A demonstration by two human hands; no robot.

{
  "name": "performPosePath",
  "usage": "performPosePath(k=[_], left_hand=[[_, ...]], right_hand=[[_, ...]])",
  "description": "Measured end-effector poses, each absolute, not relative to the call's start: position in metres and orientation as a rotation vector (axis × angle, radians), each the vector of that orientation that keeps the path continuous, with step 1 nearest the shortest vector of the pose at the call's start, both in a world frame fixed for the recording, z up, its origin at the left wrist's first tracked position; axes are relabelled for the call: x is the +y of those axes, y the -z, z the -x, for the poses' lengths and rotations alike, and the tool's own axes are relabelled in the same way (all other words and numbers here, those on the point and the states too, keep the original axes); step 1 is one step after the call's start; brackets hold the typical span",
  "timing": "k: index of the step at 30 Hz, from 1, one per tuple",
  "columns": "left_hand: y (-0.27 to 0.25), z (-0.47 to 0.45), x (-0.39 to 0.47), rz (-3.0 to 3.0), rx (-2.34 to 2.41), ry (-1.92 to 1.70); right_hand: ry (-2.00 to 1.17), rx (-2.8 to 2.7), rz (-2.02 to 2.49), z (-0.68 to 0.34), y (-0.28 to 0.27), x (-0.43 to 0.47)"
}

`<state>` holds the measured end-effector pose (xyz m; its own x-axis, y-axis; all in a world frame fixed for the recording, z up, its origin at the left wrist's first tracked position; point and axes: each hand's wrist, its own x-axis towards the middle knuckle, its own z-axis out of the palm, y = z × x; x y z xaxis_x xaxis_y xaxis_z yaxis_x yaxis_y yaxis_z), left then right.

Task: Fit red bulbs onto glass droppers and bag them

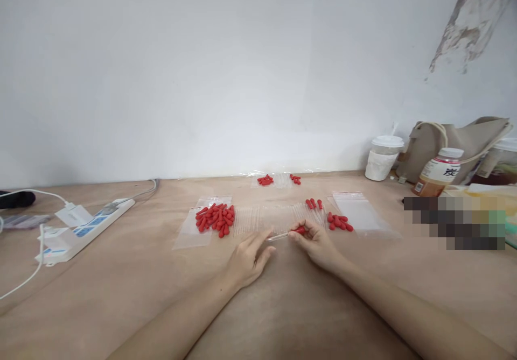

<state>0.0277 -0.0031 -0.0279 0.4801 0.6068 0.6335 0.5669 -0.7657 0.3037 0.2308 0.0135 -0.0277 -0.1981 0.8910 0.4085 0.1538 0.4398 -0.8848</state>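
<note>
Right grip point(318, 245) pinches red bulb point(298, 231); left grip point(247, 260) spread; bottle label point(440, 170) reads "炭".

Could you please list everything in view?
Table: one, brown, against white wall
Tubes: many, clear, central row
Bulbs: many, red, beside and on tubes
Bags: two-plus, clear, flanking tubes
Dropper: one, red-bulbed, centre
Far set: one, red/clear, near wall
Power strip: one, white, left
Adapters: two, white, on strip
Cables: several, pale, left
Dark item: one, black, leftmost
Cup: one, white, right
Bottle: one, brown, right
Handbag: one, beige, right
Container: one, clear, rightmost
Blurred clutter: uncountable, mixed, right
Left hand: one, by dropper tip
Right hand: one, on dropper's bulb
</note>
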Motion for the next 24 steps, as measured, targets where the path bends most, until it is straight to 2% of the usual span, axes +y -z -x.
performPosePath(k=[5, 12, 18, 24], left_hand=[[0.027, -0.016, 0.005, -2.342, 1.304, -1.341], [0.032, -0.013, 0.014, -2.33, 1.415, -1.271], [0.03, -0.015, 0.013, -2.407, 1.426, -1.237], [0.029, -0.015, 0.013, -2.464, 1.43, -1.218]], right_hand=[[-0.89, -1.428, 0.96, -0.262, 0.018, 0.035], [-1.039, -1.168, 1.049, -0.336, -0.015, 0.077], [-0.772, -1.45, 1.323, -0.347, -0.033, 0.113], [-0.552, -1.746, 1.494, -0.322, -0.016, 0.132]])
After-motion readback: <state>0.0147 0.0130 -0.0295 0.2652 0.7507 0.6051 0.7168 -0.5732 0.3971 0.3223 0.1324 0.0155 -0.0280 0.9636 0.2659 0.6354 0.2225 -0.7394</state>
